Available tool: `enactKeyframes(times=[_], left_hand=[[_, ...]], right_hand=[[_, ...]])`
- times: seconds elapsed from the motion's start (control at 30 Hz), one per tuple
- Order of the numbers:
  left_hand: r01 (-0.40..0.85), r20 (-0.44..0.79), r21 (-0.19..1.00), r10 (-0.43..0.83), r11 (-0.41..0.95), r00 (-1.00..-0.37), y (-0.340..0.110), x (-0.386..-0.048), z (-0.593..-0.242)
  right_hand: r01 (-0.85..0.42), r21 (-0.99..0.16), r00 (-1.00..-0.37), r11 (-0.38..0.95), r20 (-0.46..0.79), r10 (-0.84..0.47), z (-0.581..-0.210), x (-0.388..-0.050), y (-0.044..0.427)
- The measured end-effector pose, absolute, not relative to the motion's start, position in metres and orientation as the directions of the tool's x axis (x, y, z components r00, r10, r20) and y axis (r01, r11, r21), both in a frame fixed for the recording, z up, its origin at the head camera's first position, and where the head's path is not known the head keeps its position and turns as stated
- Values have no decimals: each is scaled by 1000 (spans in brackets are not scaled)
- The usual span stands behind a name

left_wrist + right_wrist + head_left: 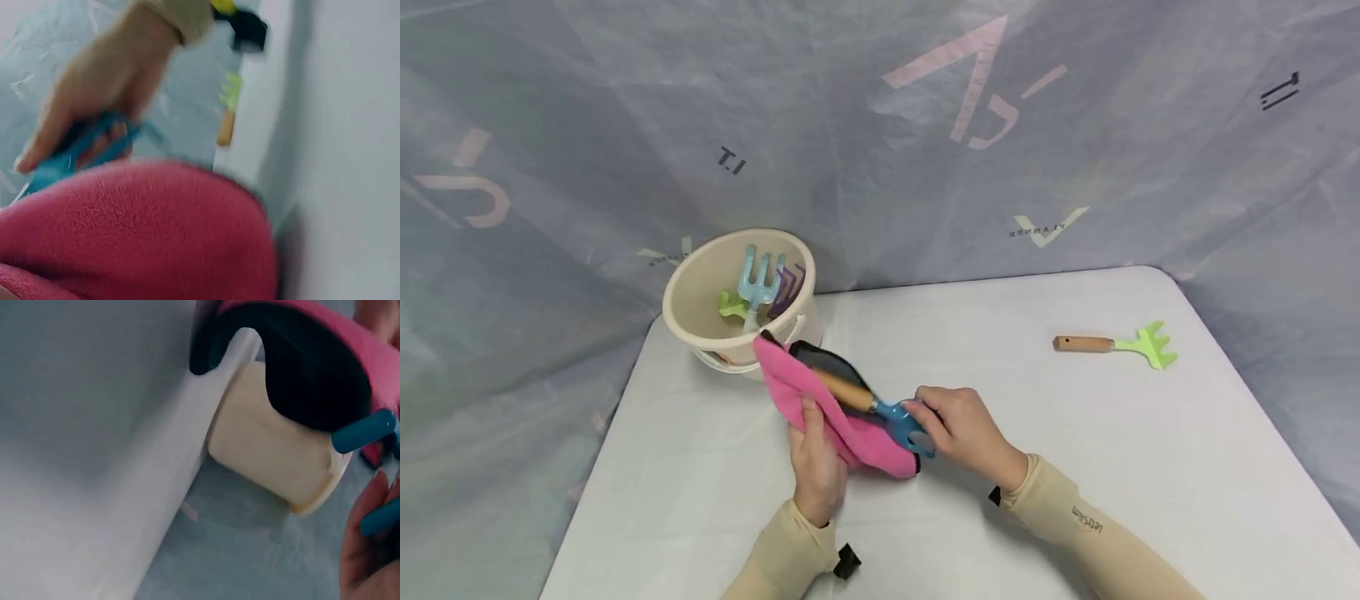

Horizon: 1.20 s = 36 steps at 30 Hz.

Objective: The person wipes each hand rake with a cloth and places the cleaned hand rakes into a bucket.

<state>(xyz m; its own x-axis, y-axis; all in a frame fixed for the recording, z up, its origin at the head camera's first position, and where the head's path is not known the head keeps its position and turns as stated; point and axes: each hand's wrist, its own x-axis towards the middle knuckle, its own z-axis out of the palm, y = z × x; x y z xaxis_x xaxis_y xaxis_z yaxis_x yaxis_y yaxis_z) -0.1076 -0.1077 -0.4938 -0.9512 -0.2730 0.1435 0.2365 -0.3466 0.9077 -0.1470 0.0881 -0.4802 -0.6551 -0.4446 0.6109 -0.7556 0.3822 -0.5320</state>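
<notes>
My left hand [817, 467] grips a pink cloth [790, 387] with a dark grey underside, thumb on top. Across the folded cloth lies the wooden handle [844, 390] of a small blue garden fork [904, 427]. My right hand [962, 429] holds that fork by its blue head, the handle pointing away to the upper left. In the left wrist view the pink cloth [144, 231] fills the lower part, with the right hand [103, 81] beyond it on the blue metal. Two blue tines [364, 430] show beside the right fingers in the right wrist view.
A cream bucket [700, 287] stands at the back left of the white table [970, 333]. Inside are a light blue fork [758, 283], a purple rake [786, 293] and a green tool [732, 305]. A green rake with a wooden handle [1084, 343] lies at the right.
</notes>
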Motion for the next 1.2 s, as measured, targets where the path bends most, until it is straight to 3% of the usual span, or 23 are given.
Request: enactKeyframes(times=[0.13, 0.23, 0.5, 0.57, 0.67, 0.8, 0.97, 1.1, 1.2], left_hand=[[26, 1, 968, -99, -250, -995, -92, -94, -504], [6, 10, 991, 32, -131, -999, -84, -88, -513], [-11, -4, 994, 55, -113, -998, -87, -86, -516], [9, 15, 994, 49, -108, -999, -85, -85, -516], [150, 150, 989, 64, -4, -987, -80, -84, -520], [377, 374, 891, 59, 255, -925, -73, -85, -521], [419, 475, 722, 46, 550, -879, -70, -85, -516], [420, 468, 707, 70, 569, -881, -69, -80, -512], [408, 420, 788, 84, 461, -904, -67, -76, -512]], right_hand=[[-726, -554, -688, 409, 590, -422, -484, -144, 83], [-742, -511, -670, 434, 585, -457, -487, -143, 80], [-836, -171, -479, 522, 691, -541, -483, -141, 75], [-830, -155, -476, 535, 697, -537, -484, -140, 73], [-801, -253, -545, 543, 685, -484, -484, -136, 69], [-693, -533, -713, 485, 605, -353, -483, -130, 64], [-401, -872, -914, 282, 359, -190, -486, -125, 61], [-122, -992, -984, 26, 117, -134, -489, -124, 60], [33, -988, -992, -149, -15, -123, -490, -127, 63]])
